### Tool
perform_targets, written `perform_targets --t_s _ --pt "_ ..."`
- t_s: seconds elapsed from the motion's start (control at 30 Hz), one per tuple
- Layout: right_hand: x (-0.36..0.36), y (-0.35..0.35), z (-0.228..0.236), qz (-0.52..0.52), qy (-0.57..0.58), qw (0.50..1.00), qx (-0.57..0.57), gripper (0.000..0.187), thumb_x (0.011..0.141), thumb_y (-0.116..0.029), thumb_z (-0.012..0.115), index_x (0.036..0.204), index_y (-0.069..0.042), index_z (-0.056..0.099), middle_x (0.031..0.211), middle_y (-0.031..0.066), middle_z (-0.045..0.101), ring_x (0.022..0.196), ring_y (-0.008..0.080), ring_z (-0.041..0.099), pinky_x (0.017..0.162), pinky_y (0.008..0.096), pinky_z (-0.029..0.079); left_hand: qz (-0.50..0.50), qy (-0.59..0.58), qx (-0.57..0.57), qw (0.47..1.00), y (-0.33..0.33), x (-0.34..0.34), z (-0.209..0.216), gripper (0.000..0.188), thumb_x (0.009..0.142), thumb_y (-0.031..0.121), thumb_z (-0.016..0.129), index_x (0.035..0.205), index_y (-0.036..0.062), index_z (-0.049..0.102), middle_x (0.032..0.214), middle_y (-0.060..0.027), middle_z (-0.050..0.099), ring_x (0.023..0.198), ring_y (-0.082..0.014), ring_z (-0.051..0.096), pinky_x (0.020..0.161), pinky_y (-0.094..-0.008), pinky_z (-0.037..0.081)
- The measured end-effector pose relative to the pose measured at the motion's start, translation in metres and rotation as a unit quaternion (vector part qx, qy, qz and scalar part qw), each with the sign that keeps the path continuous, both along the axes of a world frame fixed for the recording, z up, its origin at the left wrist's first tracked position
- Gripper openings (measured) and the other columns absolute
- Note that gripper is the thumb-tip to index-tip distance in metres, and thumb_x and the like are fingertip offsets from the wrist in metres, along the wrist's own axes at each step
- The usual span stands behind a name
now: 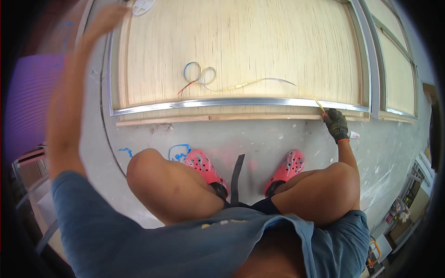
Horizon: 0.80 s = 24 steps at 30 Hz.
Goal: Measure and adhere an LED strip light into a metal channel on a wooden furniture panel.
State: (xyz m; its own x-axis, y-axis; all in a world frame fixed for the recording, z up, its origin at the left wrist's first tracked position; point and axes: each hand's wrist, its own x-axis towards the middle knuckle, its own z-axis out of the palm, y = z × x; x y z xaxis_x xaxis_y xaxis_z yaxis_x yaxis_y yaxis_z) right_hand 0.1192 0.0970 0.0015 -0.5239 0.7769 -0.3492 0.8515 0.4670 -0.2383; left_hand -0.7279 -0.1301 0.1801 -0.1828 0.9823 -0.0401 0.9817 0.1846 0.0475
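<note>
My right hand [335, 124], in a dark work glove with an orange cuff, is closed on the yellowish end of a thin LED strip [241, 85]. From there the strip runs left across a pale plywood panel [259, 41] and ends in two loose loops with red and dark wire ends. The panel sits inside a shiny metal frame [241, 103]. My bare left hand [111, 17] reaches to the panel's far left corner, smeared by motion. Right at its fingertips is a white plastic reel [143, 6]; whether the fingers grip it cannot be made out.
A wooden batten [218, 117] runs along the near side of the frame. A second framed panel [396, 69] stands at the right. Purple ribbed material [30, 97] is at the left. My pink clogs [204, 169] rest on the paint-marked concrete floor [252, 134].
</note>
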Motion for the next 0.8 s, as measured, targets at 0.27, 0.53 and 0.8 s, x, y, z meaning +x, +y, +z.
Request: perform_targets --t_s 0.27,0.53,0.8 --pt "0.014 -0.017 -0.01 -0.005 0.048 0.998 0.037 0.024 0.09 -0.034 0.073 0.095 -0.01 0.07 0.092 0.0157 0.072 0.091 0.0396 0.068 0.082 0.0506 0.052 -0.13 -0.183 -0.089 0.97 0.085 0.411 -0.198 0.055 0.092 0.042 0.071 0.141 0.0172 0.063 0.153 -0.0171 0.051 0.139 -0.0367 0.049 0.114 -0.0543 0.04" --pt "0.031 -0.019 -0.017 0.044 0.096 0.99 0.094 0.021 0.09 -0.032 0.071 0.101 -0.015 0.07 0.095 0.0125 0.07 0.094 0.0389 0.064 0.086 0.0495 0.048 -0.063 -0.243 -0.126 0.96 0.122 0.464 -0.216 0.018 0.093 0.022 0.067 0.103 0.0076 0.071 0.105 -0.0159 0.072 0.101 -0.0315 0.069 0.087 -0.0453 0.054" --pt "0.038 -0.022 -0.035 0.032 0.152 0.98 0.124 0.018 0.094 -0.028 0.066 0.104 -0.014 0.071 0.097 0.0118 0.07 0.097 0.0377 0.065 0.102 0.0577 0.044 0.037 -0.403 -0.034 0.914 0.079 0.472 -0.151 0.021 0.098 0.021 0.067 0.108 0.0028 0.065 0.103 -0.0152 0.071 0.099 -0.0334 0.068 0.09 -0.042 0.053"
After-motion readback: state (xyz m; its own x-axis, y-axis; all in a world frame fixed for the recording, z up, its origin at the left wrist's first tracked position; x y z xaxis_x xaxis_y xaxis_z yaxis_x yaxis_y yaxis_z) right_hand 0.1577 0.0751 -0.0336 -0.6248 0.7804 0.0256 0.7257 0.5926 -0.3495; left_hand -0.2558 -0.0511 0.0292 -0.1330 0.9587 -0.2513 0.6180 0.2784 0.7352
